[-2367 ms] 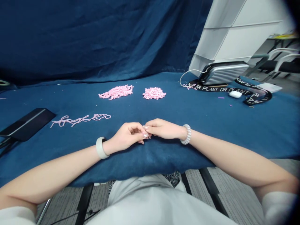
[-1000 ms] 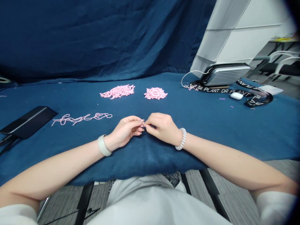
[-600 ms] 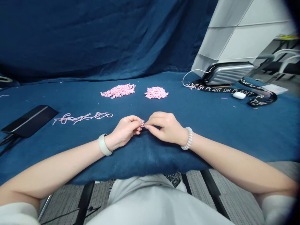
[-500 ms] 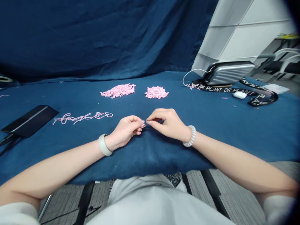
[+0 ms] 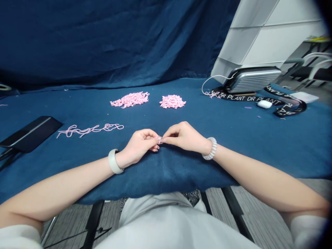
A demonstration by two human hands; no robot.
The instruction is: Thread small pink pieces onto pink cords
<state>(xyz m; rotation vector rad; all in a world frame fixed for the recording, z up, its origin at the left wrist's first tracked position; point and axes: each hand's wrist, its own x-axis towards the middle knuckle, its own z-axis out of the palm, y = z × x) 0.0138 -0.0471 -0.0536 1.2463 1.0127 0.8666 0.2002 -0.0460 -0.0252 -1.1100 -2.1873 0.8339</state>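
Note:
Near the front of the blue-covered table, my left hand [image 5: 141,145] and my right hand [image 5: 185,138] meet fingertip to fingertip. Thumb and forefinger of the left are pinched on a tiny pinkish piece [image 5: 159,140], too small and too covered to name. The right thumb and forefinger close in a pinch at the same spot; what they grip is hidden. Beyond the hands lie two heaps of small pink knotted pieces, a longer left heap [image 5: 131,99] and a rounder right heap [image 5: 172,101]. Left of my hands is a loose tangle of pink cord [image 5: 89,130].
A black tablet-like device [image 5: 31,133] with a cable lies at the left. At the right are a silver ribbed case [image 5: 255,80], a black lettered strap [image 5: 241,98] and a white earbud case [image 5: 264,104]. A blue curtain [image 5: 116,41] hangs behind the table.
My right fingertips have come down and left, closing the small gap to the left fingertips. The left hand has hardly moved. The whole view has shifted very slightly.

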